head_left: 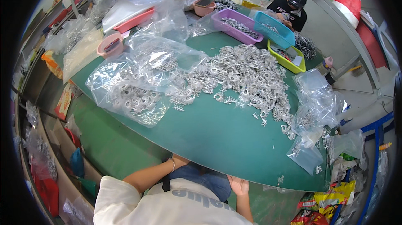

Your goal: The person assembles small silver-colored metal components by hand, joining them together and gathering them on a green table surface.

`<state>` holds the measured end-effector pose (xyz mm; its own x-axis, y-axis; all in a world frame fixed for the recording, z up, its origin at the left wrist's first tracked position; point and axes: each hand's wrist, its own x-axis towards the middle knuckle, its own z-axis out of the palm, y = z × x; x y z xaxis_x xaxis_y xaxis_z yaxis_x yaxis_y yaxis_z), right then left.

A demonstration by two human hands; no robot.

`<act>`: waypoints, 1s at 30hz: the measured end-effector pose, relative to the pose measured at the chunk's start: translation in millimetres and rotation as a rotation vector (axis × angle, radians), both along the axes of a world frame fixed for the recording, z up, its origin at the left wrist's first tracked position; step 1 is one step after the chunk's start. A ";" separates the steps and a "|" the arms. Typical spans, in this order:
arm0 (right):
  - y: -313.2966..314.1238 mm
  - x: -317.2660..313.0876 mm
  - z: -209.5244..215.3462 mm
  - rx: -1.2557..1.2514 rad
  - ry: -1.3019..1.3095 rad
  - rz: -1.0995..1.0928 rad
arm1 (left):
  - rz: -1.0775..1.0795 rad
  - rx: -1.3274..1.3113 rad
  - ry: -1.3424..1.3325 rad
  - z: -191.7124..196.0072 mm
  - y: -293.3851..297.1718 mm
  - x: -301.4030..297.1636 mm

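My left hand [181,160], with a bracelet at the wrist, rests in my lap by the near table edge; its fingers are hidden. My right hand [238,185] sits at the table's edge, right of my jeans [201,181], and its fingers are mostly out of sight. Neither hand visibly holds anything. Beyond them, a large pile of silver metal charms [247,74] spreads over the green table [209,137]. Many are scalloped or fan-shaped. More such pieces lie in and under a clear plastic bag [155,118] on the left.
Purple [224,13], blue [284,36] and lime-green [293,66] baskets stand at the back. Another person [289,9] sits behind them, head bowed. Plastic bags [320,95] cover the right side. A pink bowl [111,45] stands at left, near shelving [54,141].
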<state>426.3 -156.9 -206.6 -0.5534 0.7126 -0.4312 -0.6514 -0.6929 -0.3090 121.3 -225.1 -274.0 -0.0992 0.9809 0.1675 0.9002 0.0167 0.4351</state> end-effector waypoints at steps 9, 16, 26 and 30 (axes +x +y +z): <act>39.5 4.3 184.4 0.953 -0.388 1.080 | -0.147 -0.259 -0.156 34.0 -1.9 3.0; 217.8 -72.5 194.9 1.317 -1.182 -0.096 | -0.154 -0.094 -0.193 13.2 -6.5 3.5; 309.1 -111.2 167.0 1.442 -1.909 -0.058 | -0.133 -0.171 -0.195 26.4 -6.7 -2.0; 294.8 -106.2 158.5 1.566 -1.849 -0.219 | -0.143 -0.179 -0.204 26.9 -6.0 -1.2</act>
